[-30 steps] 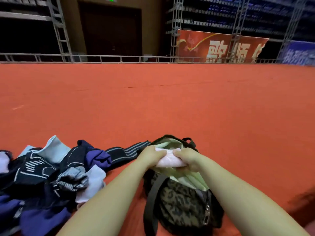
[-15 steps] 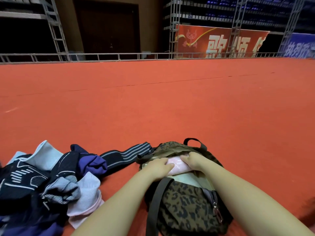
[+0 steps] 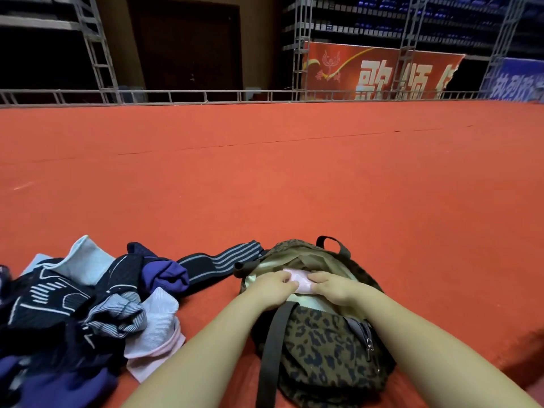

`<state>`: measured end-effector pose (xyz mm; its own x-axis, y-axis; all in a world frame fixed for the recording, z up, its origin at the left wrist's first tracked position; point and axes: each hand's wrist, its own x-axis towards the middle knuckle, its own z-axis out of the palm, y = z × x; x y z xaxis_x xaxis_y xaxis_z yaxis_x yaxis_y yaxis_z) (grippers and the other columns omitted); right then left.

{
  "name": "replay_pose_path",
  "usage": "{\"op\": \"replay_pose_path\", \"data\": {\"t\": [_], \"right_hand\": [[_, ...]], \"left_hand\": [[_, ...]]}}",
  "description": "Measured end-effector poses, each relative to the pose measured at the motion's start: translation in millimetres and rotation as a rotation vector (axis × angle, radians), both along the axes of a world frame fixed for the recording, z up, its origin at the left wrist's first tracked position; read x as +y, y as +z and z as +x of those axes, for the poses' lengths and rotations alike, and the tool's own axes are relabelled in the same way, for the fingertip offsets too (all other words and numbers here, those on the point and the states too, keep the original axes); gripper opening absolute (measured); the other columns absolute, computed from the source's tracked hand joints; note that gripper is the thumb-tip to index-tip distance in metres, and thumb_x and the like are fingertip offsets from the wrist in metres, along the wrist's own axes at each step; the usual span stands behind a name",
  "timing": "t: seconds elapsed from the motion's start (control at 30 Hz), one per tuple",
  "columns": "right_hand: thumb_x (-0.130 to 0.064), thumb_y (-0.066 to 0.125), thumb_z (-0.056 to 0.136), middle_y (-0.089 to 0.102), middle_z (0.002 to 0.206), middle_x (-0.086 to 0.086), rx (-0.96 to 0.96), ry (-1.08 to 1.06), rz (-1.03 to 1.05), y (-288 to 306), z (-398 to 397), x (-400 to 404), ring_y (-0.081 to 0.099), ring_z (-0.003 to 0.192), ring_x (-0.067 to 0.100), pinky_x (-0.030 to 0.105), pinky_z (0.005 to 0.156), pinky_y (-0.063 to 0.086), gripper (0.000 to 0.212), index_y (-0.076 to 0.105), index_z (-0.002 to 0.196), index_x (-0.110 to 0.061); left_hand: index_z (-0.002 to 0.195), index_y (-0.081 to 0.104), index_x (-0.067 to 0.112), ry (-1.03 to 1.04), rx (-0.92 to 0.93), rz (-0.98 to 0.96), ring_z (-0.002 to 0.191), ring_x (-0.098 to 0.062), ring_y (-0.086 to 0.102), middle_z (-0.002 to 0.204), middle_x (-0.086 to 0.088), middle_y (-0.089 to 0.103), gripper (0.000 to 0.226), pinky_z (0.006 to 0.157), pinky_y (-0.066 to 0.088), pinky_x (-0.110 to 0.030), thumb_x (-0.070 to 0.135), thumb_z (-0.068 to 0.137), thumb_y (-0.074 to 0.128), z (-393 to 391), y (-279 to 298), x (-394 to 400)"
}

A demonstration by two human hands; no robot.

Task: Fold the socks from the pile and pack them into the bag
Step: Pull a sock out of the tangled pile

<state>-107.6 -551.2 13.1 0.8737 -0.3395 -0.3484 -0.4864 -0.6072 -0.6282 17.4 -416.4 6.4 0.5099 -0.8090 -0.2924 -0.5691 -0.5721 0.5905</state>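
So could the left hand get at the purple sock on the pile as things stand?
Probably yes, once it lets go. The left hand is busy pressing the pink sock into the bag with the right hand. The purple sock lies uncovered atop the pile, with bare carpet between.

Open red carpet [image 3: 294,178] lay clear beyond and right of the bag [image 3: 321,348]. The sock pile [image 3: 82,313] crowded the left side, a striped sock [image 3: 217,262] reaching the bag's rim. Both hands and a pink sock [image 3: 298,279] filled the bag mouth.
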Motion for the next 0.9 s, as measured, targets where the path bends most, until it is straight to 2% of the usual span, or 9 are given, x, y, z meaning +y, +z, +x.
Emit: {"op": "replay_pose_path", "data": {"t": [0.03,0.07,0.17,0.3,0.37,0.43,0.53,0.7,0.9], "right_hand": [[-0.035,0.044,0.095,0.04,0.121,-0.013,0.017,-0.005,-0.012,2,1,0,0.039,0.116,0.009,0.03,0.101,0.03,0.035,0.055,0.121,-0.017],[-0.037,0.043,0.094,0.042,0.121,-0.013,0.04,-0.02,-0.012,5,2,-1,0.042,0.115,0.009,0.029,0.1,0.031,0.035,0.055,0.121,-0.019],[-0.032,0.04,0.092,0.05,0.088,-0.007,0.074,-0.048,-0.122,22,2,4,0.049,0.08,0.011,0.028,0.075,0.038,0.02,0.054,0.079,-0.024],[-0.029,0.044,0.092,0.06,0.118,0.019,-0.031,-0.044,-0.239,63,2,31,0.058,0.101,0.027,0.04,0.088,0.045,0.038,0.059,0.112,-0.001],[-0.034,0.046,0.089,0.059,0.118,0.019,-0.159,-0.009,-0.252,78,4,56,0.059,0.1,0.029,0.042,0.089,0.046,0.041,0.059,0.109,-0.001],[-0.037,0.05,0.088,0.065,0.111,0.004,-0.226,0.014,-0.151,85,8,88,0.06,0.104,0.019,0.039,0.093,0.047,0.031,0.065,0.104,-0.015],[-0.032,0.055,0.093,0.066,0.103,-0.008,-0.278,0.093,-0.012,81,21,141,0.06,0.097,0.009,0.03,0.091,0.045,0.016,0.066,0.101,-0.025],[-0.018,0.055,0.093,0.063,0.091,-0.002,-0.3,0.13,0.171,46,49,213,0.056,0.081,0.008,0.015,0.065,0.042,0.013,0.065,0.098,-0.012],[-0.028,0.064,0.089,0.053,0.119,-0.005,-0.548,-0.074,0.23,34,96,271,0.051,0.109,0.009,0.021,0.092,0.037,0.045,0.051,0.13,-0.012]], "left_hand": [[0.12,0.056,0.018,0.004,0.028,-0.032,0.116,-0.024,0.052,0.127,-0.005,0.057,0.046,0.091,0.04,-0.034,0.048,0.089,0.041,-1,4,6],[0.116,0.058,0.017,0.015,0.051,-0.077,0.113,-0.023,0.054,0.122,-0.004,0.06,0.043,0.092,0.041,-0.035,0.046,0.088,0.043,0,6,13],[0.123,0.057,0.024,0.064,0.105,-0.258,0.113,-0.01,0.053,0.117,0.011,0.057,0.035,0.1,0.04,-0.029,0.037,0.092,0.049,0,14,46],[0.114,0.061,0.025,0.158,0.121,-0.406,0.111,-0.007,0.055,0.116,0.01,0.061,0.024,0.103,0.039,-0.029,0.03,0.092,0.056,3,11,106],[0.097,0.062,0.028,0.214,0.148,-0.434,0.099,-0.009,0.058,0.102,0.009,0.064,0.014,0.098,0.043,-0.029,0.036,0.086,0.059,2,8,136],[0.088,0.061,0.028,0.274,0.237,-0.48,0.085,-0.009,0.059,0.093,0.006,0.065,0.012,0.084,0.048,-0.023,0.039,0.082,0.059,-2,5,166],[0.088,0.061,0.023,0.341,0.319,-0.481,0.073,-0.006,0.056,0.089,0.004,0.064,0.011,0.062,0.04,-0.013,0.019,0.094,0.052,-3,-1,209],[0.094,0.061,0.011,0.448,0.446,-0.521,0.063,-0.009,0.051,0.08,-0.001,0.059,0.014,0.055,0.038,-0.018,0.014,0.097,0.048,4,0,266],[0.092,0.06,0.02,0.563,0.402,-0.609,0.067,-0.008,0.056,0.088,0.0,0.065,0.011,0.063,0.039,-0.019,0.022,0.095,0.05,17,15,311]]}}
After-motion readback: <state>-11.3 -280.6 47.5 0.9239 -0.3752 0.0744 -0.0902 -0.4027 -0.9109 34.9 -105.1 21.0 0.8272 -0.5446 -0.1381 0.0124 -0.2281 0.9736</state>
